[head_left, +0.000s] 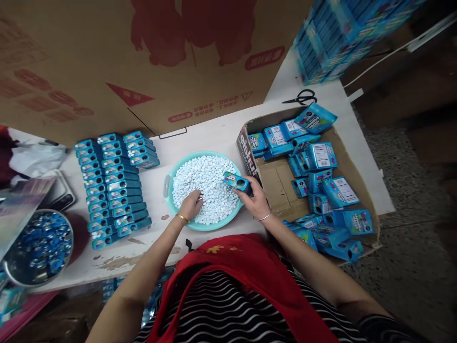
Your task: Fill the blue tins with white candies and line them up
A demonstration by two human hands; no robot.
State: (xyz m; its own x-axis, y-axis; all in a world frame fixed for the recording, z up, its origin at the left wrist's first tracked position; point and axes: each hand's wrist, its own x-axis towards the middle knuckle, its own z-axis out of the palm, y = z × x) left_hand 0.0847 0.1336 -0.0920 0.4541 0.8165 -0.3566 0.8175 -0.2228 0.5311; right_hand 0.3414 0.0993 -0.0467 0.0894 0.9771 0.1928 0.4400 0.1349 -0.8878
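Observation:
A turquoise plastic basin (167,200) full of small white candy pellets (203,177) sits on the table in front of me. My left hand (192,206) reaches into its near left part, fingers bunched with the tips down among the pellets. Over the basin's right rim, my right hand (257,202) grips a small blue candy box (235,181) between thumb and fingers. The box is tilted toward the pellets, and a dark round opening shows on its upper face.
At right, a cut-down carton (282,181) holds several blue boxes, with black scissors (302,97) behind it. Filled-looking blue boxes (121,186) stand in rows at left. A metal bowl (71,238) holds blue wrapped pieces. A large cardboard box (200,81) walls off the back.

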